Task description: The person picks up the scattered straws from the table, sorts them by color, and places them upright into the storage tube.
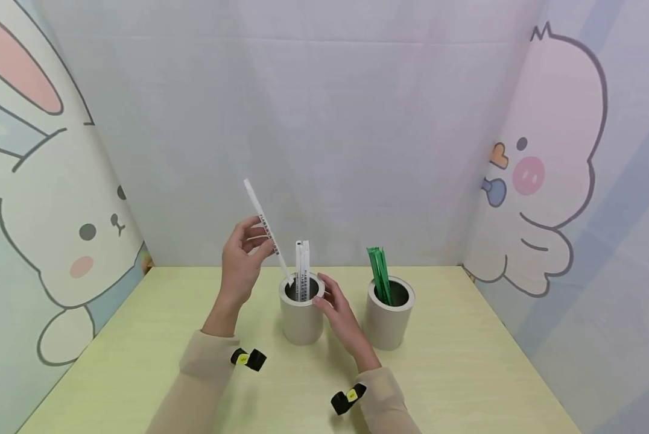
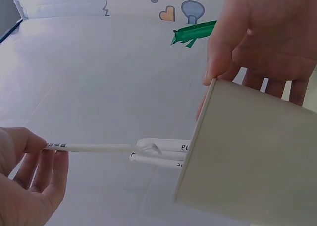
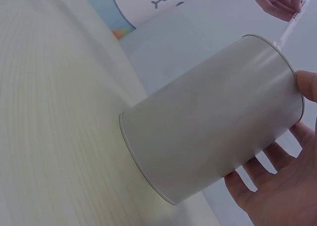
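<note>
My left hand (image 1: 239, 260) pinches a white printed wrapped straw (image 1: 253, 195) between thumb and fingers. The straw slants, its lower end right at the mouth of a grey-beige cylindrical holder (image 1: 301, 322). Inside that holder stand several similar white wrapped straws (image 1: 303, 262). My right hand (image 1: 342, 313) holds the holder from its right side; in the right wrist view the thumb (image 3: 308, 84) lies at the rim and the fingers spread along the wall. In the left wrist view the pinched straw (image 2: 99, 147) overlaps the tops of the others.
To the right stands a second matching holder (image 1: 388, 328) with several green wrapped sticks (image 1: 380, 274) leaning in it. Both holders are on a pale wooden table (image 1: 455, 361). A light curtain (image 1: 313, 120) hangs behind, with cartoon-printed panels at both sides.
</note>
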`<state>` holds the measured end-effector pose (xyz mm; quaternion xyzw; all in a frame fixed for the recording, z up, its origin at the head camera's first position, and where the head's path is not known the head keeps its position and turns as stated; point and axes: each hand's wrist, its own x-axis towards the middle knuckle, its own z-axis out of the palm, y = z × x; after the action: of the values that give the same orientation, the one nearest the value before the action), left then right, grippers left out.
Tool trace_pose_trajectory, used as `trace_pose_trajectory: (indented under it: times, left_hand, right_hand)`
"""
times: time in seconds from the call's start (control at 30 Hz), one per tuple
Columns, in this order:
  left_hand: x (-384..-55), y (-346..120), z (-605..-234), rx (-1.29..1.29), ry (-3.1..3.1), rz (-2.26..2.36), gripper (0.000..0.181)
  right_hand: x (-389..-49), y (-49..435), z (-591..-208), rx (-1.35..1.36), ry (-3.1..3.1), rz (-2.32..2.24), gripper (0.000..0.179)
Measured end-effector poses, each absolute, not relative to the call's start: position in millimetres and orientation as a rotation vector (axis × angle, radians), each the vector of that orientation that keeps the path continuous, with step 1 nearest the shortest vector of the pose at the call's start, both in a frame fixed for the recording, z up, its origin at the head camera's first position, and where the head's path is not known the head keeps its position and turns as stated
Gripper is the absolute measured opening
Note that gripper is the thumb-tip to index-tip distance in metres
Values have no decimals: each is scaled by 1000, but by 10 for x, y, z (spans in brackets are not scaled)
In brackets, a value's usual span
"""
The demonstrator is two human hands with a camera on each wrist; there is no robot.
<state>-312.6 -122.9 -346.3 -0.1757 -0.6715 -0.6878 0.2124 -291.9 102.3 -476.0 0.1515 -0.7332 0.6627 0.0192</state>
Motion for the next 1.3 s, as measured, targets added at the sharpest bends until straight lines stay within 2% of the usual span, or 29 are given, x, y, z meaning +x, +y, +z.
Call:
trace_pose_trajectory:
  times: [0.5,0.87,1.07,1.3]
  left_hand:
    - [-3275,-1160,-3724,-393,-1937,-1923,53]
    - [-3276,-1270,-3686,-386,-2069,-1787,53]
    - [-3252,-1417,-3574,-423,-2178,-1586,52]
    - [-3160,-1700,-3534,-497,-2281,-1355,51]
  right_hand:
    - [-2928,1009,-4774,476,-2274,2062,60]
    - [-2908,1056,-4745,469,-2288,1976,60]
    - [-2878,1145,-4601,494,-2358,1702,63]
    - [-2724,1433,-4165,650,-2426,1446,65]
